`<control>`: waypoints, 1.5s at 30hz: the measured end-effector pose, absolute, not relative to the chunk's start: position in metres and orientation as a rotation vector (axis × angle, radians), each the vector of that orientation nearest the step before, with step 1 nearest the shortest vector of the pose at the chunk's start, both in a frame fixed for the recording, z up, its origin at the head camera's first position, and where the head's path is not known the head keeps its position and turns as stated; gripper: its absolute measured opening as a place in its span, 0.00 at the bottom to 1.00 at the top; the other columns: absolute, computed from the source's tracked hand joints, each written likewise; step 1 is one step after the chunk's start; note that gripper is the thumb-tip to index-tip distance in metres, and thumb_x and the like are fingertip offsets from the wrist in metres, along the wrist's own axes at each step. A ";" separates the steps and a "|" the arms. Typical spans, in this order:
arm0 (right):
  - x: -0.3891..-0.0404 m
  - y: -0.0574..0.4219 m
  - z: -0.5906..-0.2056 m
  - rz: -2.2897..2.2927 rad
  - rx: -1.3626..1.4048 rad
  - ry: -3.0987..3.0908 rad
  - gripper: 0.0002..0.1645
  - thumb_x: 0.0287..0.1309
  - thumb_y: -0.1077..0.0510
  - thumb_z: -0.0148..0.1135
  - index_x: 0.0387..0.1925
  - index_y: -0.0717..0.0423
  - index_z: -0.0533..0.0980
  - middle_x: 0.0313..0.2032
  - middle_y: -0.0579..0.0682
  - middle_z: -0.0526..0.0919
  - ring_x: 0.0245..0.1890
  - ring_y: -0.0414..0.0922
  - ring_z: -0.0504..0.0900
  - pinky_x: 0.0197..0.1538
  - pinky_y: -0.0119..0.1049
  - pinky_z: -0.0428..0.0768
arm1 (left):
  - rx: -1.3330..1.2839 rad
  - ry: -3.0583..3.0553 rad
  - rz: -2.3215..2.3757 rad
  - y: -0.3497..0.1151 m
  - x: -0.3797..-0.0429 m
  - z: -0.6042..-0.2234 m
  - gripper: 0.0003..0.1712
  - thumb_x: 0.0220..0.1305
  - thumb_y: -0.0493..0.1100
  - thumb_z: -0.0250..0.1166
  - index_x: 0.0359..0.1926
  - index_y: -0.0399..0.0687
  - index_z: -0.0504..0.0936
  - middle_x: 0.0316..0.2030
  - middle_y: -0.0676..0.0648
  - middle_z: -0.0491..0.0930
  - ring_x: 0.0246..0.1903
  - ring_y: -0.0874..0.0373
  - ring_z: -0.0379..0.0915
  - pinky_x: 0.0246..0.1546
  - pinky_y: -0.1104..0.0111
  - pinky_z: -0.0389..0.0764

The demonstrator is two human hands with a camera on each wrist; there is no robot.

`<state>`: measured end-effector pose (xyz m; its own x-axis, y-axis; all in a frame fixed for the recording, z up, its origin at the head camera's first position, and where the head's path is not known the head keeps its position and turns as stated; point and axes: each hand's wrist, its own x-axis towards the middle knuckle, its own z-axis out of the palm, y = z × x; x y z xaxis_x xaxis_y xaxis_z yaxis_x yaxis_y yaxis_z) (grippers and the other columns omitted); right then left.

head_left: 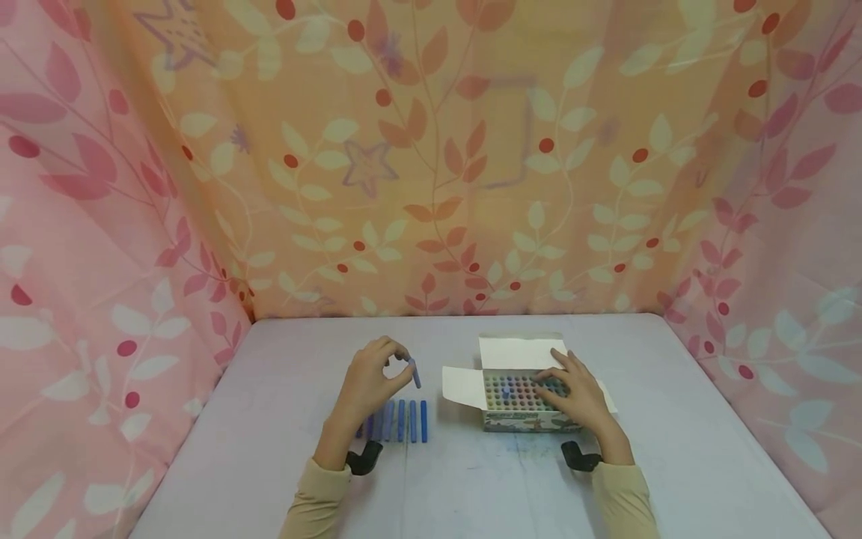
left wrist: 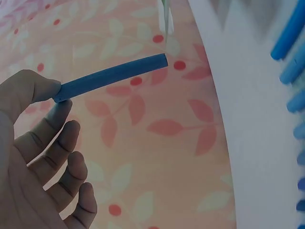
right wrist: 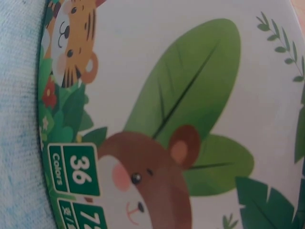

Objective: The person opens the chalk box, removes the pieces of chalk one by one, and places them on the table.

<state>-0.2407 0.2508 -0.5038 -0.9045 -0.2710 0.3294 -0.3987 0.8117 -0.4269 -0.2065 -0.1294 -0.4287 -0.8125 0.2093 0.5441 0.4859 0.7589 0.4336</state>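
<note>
My left hand [head_left: 369,376] pinches one end of a blue chalk stick [left wrist: 114,78] between thumb and index finger, the other fingers loosely curled. The stick is held above the table, over a row of blue and violet chalk sticks [head_left: 413,421], partly hidden by the hand. My right hand [head_left: 578,391] is at the right side of an open chalk box [head_left: 525,421], thumb and index tips close together over the chalk ends. Whether they pinch a stick cannot be made out. One blue stick [head_left: 506,393] stands higher than the rest in the box.
The box's white lid [head_left: 515,353] is folded back, and a side flap [head_left: 462,385] sticks out left. A white cloth covers the table [head_left: 471,494], with faint blue smudges before the box. Patterned curtains [head_left: 431,150] surround the table's back and sides.
</note>
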 end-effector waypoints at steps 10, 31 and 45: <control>-0.242 0.250 -0.504 0.740 0.511 -2.743 0.11 0.49 0.43 0.67 0.35 0.39 0.79 0.65 0.60 0.62 0.67 0.66 0.52 0.56 0.69 0.57 | -0.363 -2.635 -0.787 -0.172 -0.192 -0.435 0.08 0.53 0.47 0.68 0.34 0.55 0.79 0.31 0.58 0.74 0.28 0.61 0.64 0.26 0.70 0.66; -0.241 0.251 -0.504 0.757 0.515 -2.748 0.11 0.48 0.44 0.68 0.35 0.40 0.79 0.65 0.60 0.62 0.66 0.66 0.52 0.56 0.70 0.55 | -0.061 -2.977 -0.875 -0.235 -0.177 -0.450 0.07 0.54 0.47 0.65 0.31 0.50 0.79 0.29 0.52 0.76 0.29 0.59 0.68 0.28 0.67 0.69; -0.241 0.251 -0.505 0.738 0.518 -2.746 0.11 0.48 0.45 0.68 0.35 0.40 0.79 0.65 0.60 0.62 0.66 0.66 0.52 0.57 0.69 0.55 | 0.094 -3.044 -0.821 -0.236 -0.184 -0.472 0.10 0.55 0.48 0.65 0.32 0.46 0.81 0.27 0.49 0.76 0.27 0.57 0.68 0.25 0.66 0.68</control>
